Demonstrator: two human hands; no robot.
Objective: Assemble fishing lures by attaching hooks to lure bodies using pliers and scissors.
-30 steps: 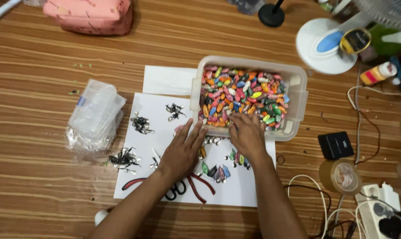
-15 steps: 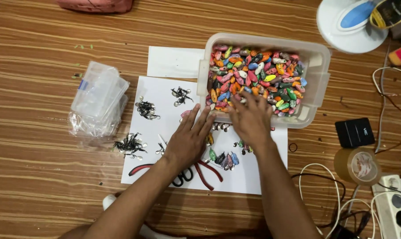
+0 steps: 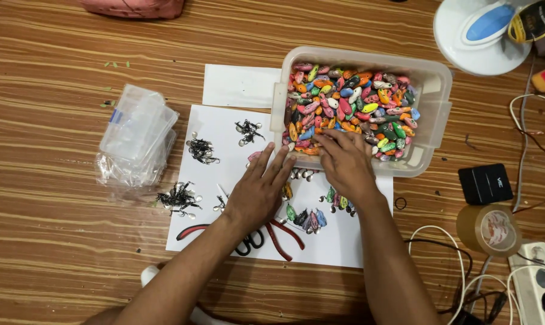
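A clear plastic tub full of small colourful oval lures stands on a wooden table. My right hand reaches over the tub's near rim, its fingers in the lures; whether it grips any I cannot tell. My left hand rests flat with fingers spread on a white paper sheet, touching the tub's near edge. A few loose coloured lures lie on the sheet between my wrists. Red-handled pliers lie partly under my left forearm.
Small heaps of black hooks sit on the sheet. Clear plastic bags lie to the left. On the right are a black box, a brown tape roll, white cables and a power strip. A white lamp base stands behind.
The view has shifted, so everything sits a little higher and further right in the frame. My right hand has moved slightly into the tub; my left hand stays flat on the sheet.
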